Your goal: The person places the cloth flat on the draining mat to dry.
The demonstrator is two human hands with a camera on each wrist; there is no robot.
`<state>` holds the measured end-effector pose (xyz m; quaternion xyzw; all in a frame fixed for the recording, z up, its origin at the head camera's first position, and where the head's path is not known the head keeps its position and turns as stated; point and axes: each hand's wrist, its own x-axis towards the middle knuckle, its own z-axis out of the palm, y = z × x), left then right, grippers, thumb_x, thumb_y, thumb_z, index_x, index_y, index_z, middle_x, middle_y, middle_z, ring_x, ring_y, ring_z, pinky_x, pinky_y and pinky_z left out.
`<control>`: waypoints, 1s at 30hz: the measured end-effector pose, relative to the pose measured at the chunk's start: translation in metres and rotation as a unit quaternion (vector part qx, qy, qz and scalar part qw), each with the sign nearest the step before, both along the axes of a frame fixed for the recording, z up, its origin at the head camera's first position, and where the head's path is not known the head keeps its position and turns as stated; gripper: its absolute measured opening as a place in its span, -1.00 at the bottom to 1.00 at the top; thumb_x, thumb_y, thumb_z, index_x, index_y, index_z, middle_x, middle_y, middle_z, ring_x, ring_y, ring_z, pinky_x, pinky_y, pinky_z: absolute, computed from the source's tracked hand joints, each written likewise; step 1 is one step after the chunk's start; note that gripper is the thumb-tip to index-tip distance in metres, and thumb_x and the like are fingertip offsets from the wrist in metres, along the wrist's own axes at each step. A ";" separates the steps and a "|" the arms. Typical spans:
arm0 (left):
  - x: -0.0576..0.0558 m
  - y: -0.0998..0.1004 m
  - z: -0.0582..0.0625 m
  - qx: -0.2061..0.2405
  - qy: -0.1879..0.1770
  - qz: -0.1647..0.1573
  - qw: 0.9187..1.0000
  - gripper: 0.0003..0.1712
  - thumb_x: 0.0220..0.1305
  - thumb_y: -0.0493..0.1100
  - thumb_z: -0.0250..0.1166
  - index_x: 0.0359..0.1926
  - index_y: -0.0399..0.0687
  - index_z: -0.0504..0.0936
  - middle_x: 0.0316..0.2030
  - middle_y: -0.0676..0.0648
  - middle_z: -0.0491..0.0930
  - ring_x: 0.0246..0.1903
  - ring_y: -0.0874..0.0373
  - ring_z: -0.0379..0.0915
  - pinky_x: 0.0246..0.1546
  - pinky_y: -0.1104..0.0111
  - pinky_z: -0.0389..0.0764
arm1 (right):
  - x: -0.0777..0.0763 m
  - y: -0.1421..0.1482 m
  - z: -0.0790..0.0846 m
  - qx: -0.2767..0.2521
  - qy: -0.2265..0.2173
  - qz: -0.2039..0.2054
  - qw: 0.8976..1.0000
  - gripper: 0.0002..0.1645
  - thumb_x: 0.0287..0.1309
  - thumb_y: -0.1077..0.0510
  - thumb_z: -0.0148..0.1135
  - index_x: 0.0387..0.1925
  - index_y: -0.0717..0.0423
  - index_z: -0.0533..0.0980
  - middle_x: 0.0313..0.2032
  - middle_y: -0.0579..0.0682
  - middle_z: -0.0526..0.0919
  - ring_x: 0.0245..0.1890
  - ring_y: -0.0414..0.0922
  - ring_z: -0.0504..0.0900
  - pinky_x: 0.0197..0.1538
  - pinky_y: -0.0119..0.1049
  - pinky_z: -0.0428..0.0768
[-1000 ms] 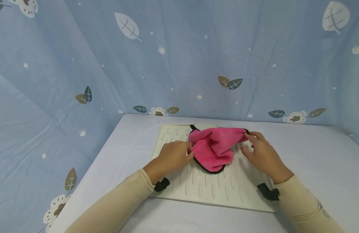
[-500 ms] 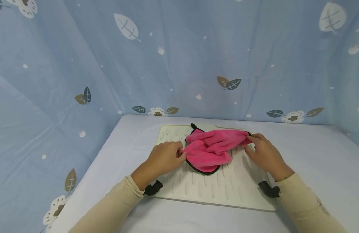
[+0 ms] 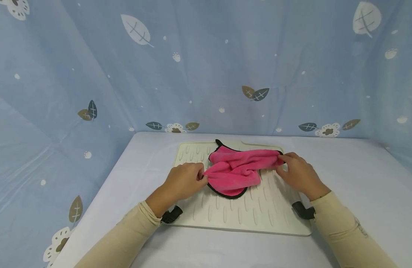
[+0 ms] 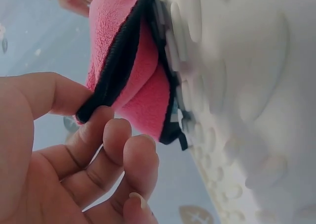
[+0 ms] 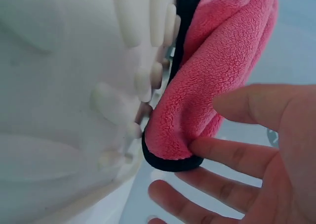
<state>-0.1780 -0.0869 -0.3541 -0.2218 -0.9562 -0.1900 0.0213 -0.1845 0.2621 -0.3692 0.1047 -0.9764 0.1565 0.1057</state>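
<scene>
A fluffy pink cleaning cloth (image 3: 231, 173) with black edging lies bunched over a cream ridged mat (image 3: 226, 219). My left hand (image 3: 184, 180) pinches its left edge between thumb and index finger. In the left wrist view the black trim passes between those fingertips, the other fingers curling loosely below. At the cloth's far right corner is my right hand (image 3: 299, 175). Its thumb and index finger meet the folded pink corner in the right wrist view, with the middle finger at the black trim. A small black loop (image 3: 219, 142) sticks out from the cloth's back left corner.
The mat lies on a white-covered table (image 3: 353, 178). Behind and to the left hangs a blue curtain (image 3: 206, 67) printed with leaves and flowers. Black angled pieces (image 3: 303, 211) show beside both wrists.
My left hand has moved left with its edge of the cloth, drawing the bunched folds longer and flatter. My right hand stays at the right corner, its thumb now closer to the cloth.
</scene>
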 end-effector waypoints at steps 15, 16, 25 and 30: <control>0.003 0.005 0.002 -0.028 0.012 -0.077 0.997 -0.89 0.24 -0.02 0.24 -0.25 0.12 0.57 -0.34 0.15 0.54 -0.44 0.30 0.40 -0.41 0.35 0.45 | 0.028 -0.050 0.014 -0.066 0.106 0.123 0.985 -0.80 0.10 0.26 0.41 -0.18 0.17 0.69 -0.22 0.02 0.70 -0.16 -0.02 0.64 -0.10 -0.04 0.66; 0.004 0.005 0.001 -0.034 0.016 -0.086 0.996 -0.87 0.23 -0.03 0.23 -0.21 0.11 0.57 -0.32 0.15 0.54 -0.45 0.29 0.41 -0.41 0.35 0.45 | 0.031 -0.054 0.013 -0.075 0.099 0.135 0.983 -0.80 0.09 0.27 0.42 -0.19 0.15 0.69 -0.23 -0.01 0.70 -0.17 -0.06 0.64 -0.12 -0.07 0.66; 0.005 0.007 -0.003 -0.015 0.084 -0.101 0.991 -0.73 0.26 0.02 0.38 -0.08 0.08 0.59 -0.26 0.10 0.58 -0.56 0.33 0.34 -0.50 0.43 0.41 | 0.045 -0.080 0.008 -0.116 0.042 0.200 0.972 -0.81 0.05 0.27 0.46 -0.24 0.09 0.69 -0.32 -0.15 0.66 -0.32 -0.18 0.62 -0.24 -0.28 0.66; 0.006 0.009 -0.005 0.014 0.122 -0.111 0.986 -0.62 0.25 0.02 0.41 0.06 0.14 0.56 -0.22 0.10 0.59 -0.56 0.37 0.38 -0.54 0.51 0.39 | 0.048 -0.088 0.007 -0.105 0.036 0.202 0.973 -0.78 0.03 0.22 0.51 -0.22 0.09 0.70 -0.30 -0.13 0.66 -0.34 -0.21 0.63 -0.23 -0.32 0.66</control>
